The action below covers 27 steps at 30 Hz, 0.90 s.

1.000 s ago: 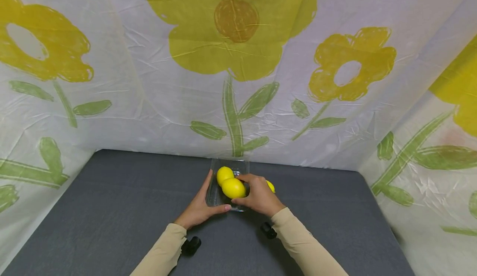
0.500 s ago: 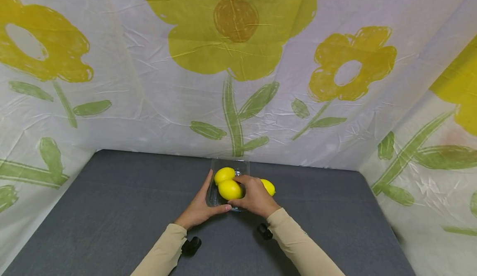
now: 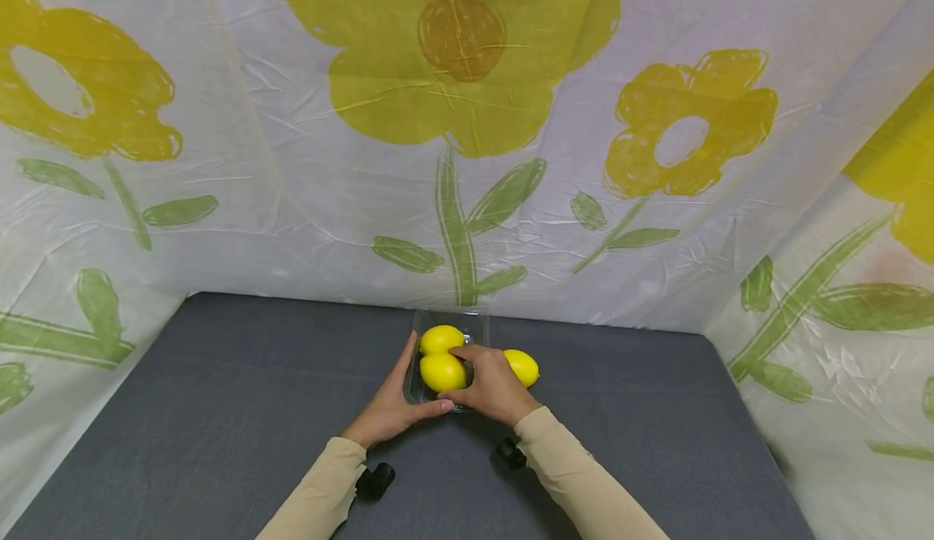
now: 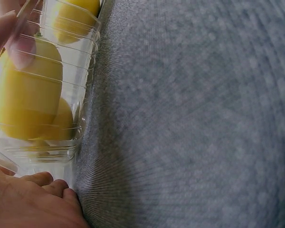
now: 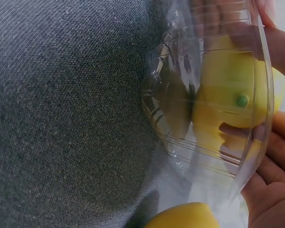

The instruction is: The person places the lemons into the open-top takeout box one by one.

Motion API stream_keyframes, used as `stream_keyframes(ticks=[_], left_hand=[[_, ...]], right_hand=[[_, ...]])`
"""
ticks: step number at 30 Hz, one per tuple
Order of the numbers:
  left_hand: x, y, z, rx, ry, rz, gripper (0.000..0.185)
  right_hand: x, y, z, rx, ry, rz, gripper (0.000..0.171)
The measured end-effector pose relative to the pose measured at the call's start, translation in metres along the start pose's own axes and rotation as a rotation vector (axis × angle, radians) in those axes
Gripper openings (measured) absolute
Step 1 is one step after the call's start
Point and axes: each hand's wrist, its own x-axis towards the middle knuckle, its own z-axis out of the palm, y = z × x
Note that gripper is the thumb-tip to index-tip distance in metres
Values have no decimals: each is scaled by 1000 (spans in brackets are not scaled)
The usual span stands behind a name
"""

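Inside the clear plastic container point(image 3: 477, 323), the near lemon point(image 3: 442, 372) is pinched between thumb and fingers by the right hand point(image 3: 493, 384). Compared with a second ago, this lemon has been shifted leftward, closer to the container's left wall, and the right hand has been carried the same way. The far lemon point(image 3: 442, 338), also inside the container, is seen turned more lengthwise across it, just behind the pinched one. To the container's right, the outer lemon point(image 3: 522, 368), largely covered by the hand earlier, is now mostly exposed. Whether the container's floor is touched by the pinched lemon cannot be told. No shift is seen in the left hand point(image 3: 394, 410): nothing is clenched, the container's left side being braced by straight fingers and its near edge by the outstretched thumb.
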Motion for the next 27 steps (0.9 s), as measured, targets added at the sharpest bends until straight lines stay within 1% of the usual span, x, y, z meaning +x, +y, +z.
stream_keyframes(ticks=[9, 14, 22, 27], left_hand=[[-1, 2, 0, 0, -4, -7, 124], [-1, 2, 0, 2, -6, -8, 124], [0, 0, 0, 3, -4, -12, 123], [0, -1, 0, 7, -3, -11, 122]], right_hand=[[7, 1, 5, 29, -40, 17, 64], [10, 4, 7, 45, -33, 29, 64], [10, 5, 7, 41, -16, 17, 62], [8, 3, 4, 64, -5, 11, 59]])
